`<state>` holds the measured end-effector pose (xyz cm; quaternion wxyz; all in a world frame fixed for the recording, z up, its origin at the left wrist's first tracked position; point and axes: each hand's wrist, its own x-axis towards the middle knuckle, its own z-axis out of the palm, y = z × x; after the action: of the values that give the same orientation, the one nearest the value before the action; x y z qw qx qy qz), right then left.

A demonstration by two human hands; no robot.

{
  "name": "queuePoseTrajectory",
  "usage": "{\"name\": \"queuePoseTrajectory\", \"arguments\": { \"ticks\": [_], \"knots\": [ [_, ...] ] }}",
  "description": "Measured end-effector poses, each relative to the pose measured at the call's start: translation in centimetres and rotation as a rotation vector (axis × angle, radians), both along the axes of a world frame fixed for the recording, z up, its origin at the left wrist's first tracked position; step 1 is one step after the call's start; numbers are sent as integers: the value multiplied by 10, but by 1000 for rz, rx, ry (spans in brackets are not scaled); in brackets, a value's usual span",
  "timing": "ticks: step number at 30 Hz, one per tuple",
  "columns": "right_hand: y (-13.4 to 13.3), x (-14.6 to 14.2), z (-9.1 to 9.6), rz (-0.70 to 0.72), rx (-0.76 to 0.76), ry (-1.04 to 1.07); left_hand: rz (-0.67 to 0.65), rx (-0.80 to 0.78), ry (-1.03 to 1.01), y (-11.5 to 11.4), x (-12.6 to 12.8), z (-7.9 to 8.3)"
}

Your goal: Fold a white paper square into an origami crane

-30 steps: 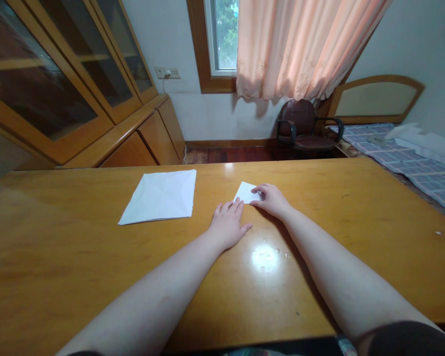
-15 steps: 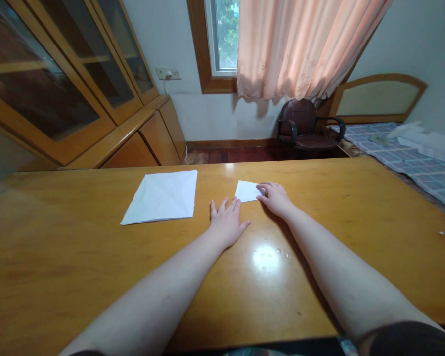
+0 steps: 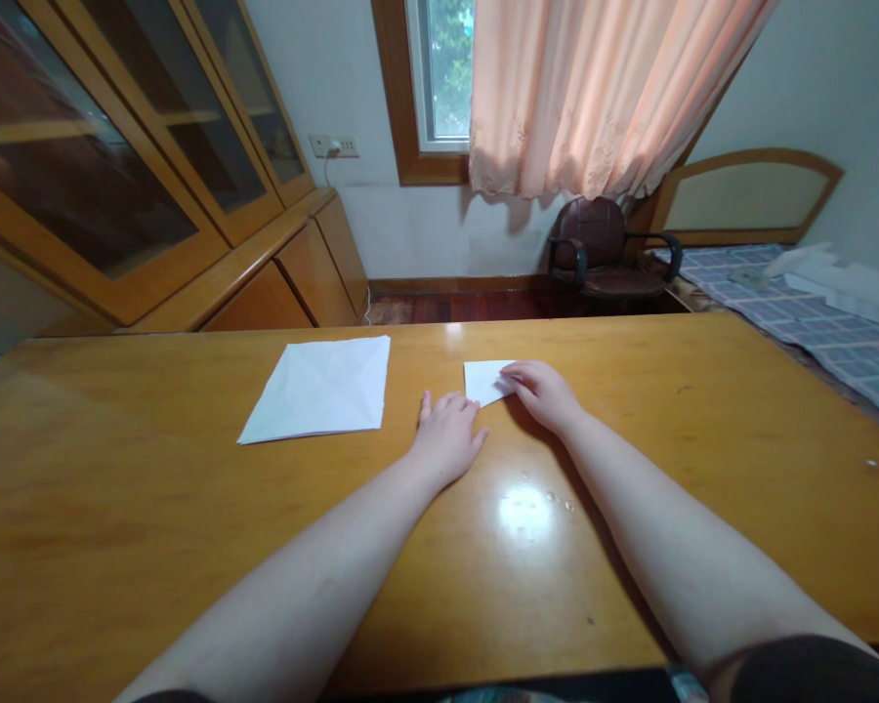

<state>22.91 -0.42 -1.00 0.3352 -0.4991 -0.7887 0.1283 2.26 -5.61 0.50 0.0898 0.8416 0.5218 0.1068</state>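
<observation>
Centrally, one slip (image 3: 484,379) is lying on the table (image 3: 190,547), the right hand (image 3: 546,392) pinching its right end. The left hand (image 3: 448,437) is resting loosely spread, touching the slip's near-left corner. Larger sheets (image 3: 322,391) are lying farther left.

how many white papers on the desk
2 visible: the large white paper left of the left hand, and the small white paper partly covered by the right hand. Either may hide more layers.

The head camera looks forward and down across the table (image 3: 117,527).
</observation>
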Motion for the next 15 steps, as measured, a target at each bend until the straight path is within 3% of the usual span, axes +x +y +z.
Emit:
{"name": "queuePoseTrajectory", "arguments": {
  "ticks": [3, 5, 12, 15],
  "knots": [
    [-5, -8, 3, 272, -109, -60, -10, -26, -7, 0, 1, -1],
    [-5, -10, 3, 324, -165, -144, -22, -36, -15, 0, 1, -1],
    [-1, -8, -3, 263, -220, -271, -32, -30, -17, 1, 1, -2],
    [0, -8, -5, 127, -256, -274, -47, -41, -27, 1, 1, -1]
  ]
}}
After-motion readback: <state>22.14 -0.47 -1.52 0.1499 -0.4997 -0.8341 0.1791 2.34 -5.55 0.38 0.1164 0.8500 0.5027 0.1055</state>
